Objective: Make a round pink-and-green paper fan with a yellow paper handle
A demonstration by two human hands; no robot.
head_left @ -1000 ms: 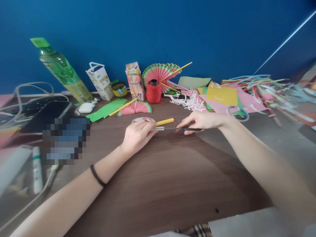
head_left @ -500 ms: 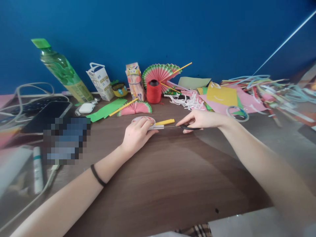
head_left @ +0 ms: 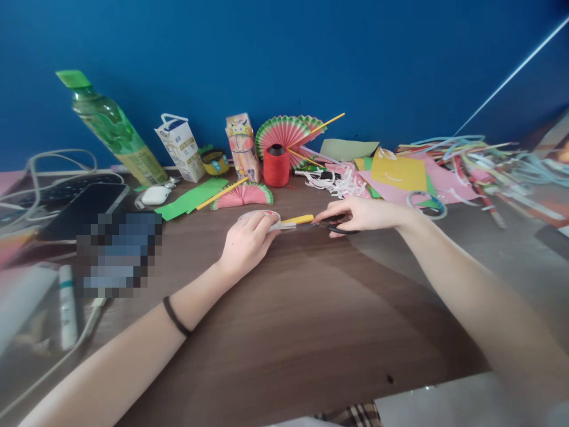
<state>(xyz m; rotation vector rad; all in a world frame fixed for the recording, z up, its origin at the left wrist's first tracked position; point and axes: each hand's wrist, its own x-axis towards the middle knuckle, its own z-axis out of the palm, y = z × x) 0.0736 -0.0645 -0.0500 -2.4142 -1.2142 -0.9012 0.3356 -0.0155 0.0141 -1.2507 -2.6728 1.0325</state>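
Note:
My left hand (head_left: 246,243) rests on the brown table (head_left: 288,320) with its fingers closed on a roll of tape (head_left: 258,217) and the white strip pulled from it. My right hand (head_left: 360,213) grips black-handled scissors (head_left: 331,225) lying almost level, their blades pointing left at the strip near my left fingertips. A yellow stick (head_left: 299,219) lies just behind the blades. The two hands are about a hand's width apart.
Behind stand a red thread spool (head_left: 276,165), pink-green paper fans (head_left: 284,133), small cartons (head_left: 242,145) and a green bottle (head_left: 113,130). Coloured paper sheets and strips (head_left: 400,172) pile at the right. A phone (head_left: 84,207), cables and a glue tube (head_left: 67,305) lie at the left.
My right hand has slid the scissors a little to the left, toward my left hand, and its fingers have curled tighter round the handles. My left hand has hardly moved.

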